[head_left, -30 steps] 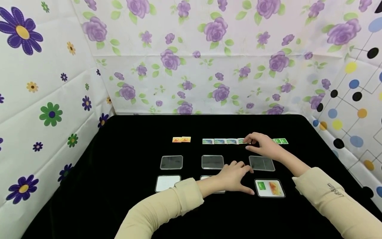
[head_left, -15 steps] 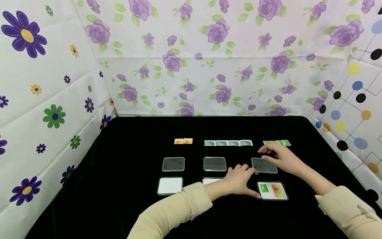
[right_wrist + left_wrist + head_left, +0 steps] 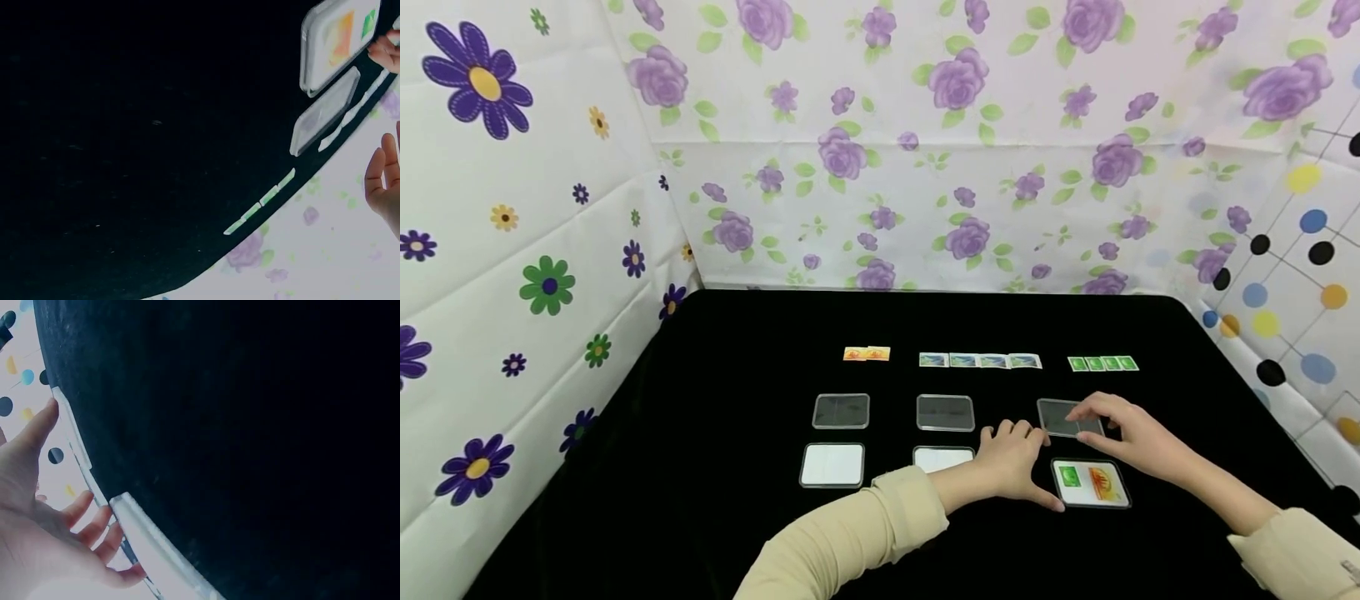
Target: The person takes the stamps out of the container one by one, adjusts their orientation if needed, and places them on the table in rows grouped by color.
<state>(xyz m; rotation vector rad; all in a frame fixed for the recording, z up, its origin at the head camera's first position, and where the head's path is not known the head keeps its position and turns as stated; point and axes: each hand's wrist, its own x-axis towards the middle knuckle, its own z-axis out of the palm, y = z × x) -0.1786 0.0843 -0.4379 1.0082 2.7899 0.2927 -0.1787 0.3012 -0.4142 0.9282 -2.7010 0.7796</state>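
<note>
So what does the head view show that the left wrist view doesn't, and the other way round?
Only the head view: the rows of orange cards, blue cards and green cards, plus the daisy-print cloth at the left.

Only the left wrist view: the palm side of the left hand, whose back faces the head camera.

Both: the left hand itself, the black table cover, the dotted cloth and shallow cases, though the wrist view catches those nearly edge-on, hiding their contents.

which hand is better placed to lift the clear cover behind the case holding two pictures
Probably the right hand: in the head view its parted thumb and forefinger overlap the clear cover. The left hand has its thumb by the case.
</note>
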